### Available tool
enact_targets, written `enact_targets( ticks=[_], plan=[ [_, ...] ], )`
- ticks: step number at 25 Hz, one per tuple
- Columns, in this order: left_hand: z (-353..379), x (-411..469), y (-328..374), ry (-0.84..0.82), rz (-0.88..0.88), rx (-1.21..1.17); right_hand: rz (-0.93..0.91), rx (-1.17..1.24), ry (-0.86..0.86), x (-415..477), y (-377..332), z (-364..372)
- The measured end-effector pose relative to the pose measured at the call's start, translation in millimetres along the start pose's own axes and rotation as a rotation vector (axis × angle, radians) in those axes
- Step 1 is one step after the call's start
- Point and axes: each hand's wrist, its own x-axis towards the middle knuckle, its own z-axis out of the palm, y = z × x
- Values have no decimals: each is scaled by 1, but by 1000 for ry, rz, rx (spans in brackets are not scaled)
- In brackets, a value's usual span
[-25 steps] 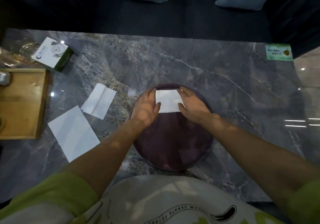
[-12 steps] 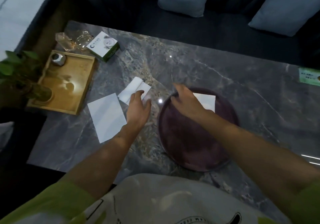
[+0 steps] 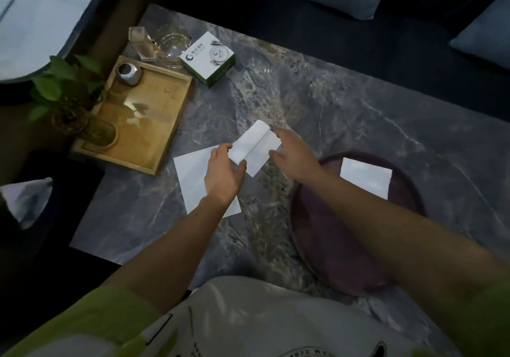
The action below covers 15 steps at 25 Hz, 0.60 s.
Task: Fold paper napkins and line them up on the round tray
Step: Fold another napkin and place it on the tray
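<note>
The grey marble table (image 3: 358, 124) fills most of your view, with its far left corner crowded and its middle taken up by your work. The round purple tray (image 3: 331, 240) sits on the near right part of the table, close to the near edge, and your right forearm crosses over it. A wooden tray (image 3: 154, 113) lies along the left edge, carrying a leafy plant (image 3: 63, 86) in a glass vase at its near end and a small metal cup (image 3: 128, 73) at its far end. A flat napkin (image 3: 193, 174) lies unfolded on the table between the two trays, partly under your left hand (image 3: 223, 174). Just beyond it is the creased napkin (image 3: 254, 147), which has one fold line down its middle and its far corner curling up. Your left hand pinches its near left corner between thumb and fingers. Your right hand (image 3: 292, 155) is at the napkin's right edge, fingers spread and thumb near the paper, but the blur there means you cannot tell whether it grips the napkin or only touches it. One folded napkin (image 3: 365, 178) already rests flat at the far side of the round tray, near the rim. A white and green box (image 3: 207, 57) stands by the far left corner, beside some clear glassware (image 3: 171, 43).
</note>
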Motion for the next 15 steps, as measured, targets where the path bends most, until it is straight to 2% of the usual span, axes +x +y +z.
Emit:
enact_targets(
  ticks=[4, 9, 15],
  plan=[
    [6, 29, -9, -59, -48, 31, 72, -65, -26, 28, 0, 12],
    [23, 52, -11, -94, 21, 180, 105, -98, -26, 57, 7, 18],
    [34, 59, -13, -81, 60, 179, 137, -169, -29, 73, 13, 23]
  ],
)
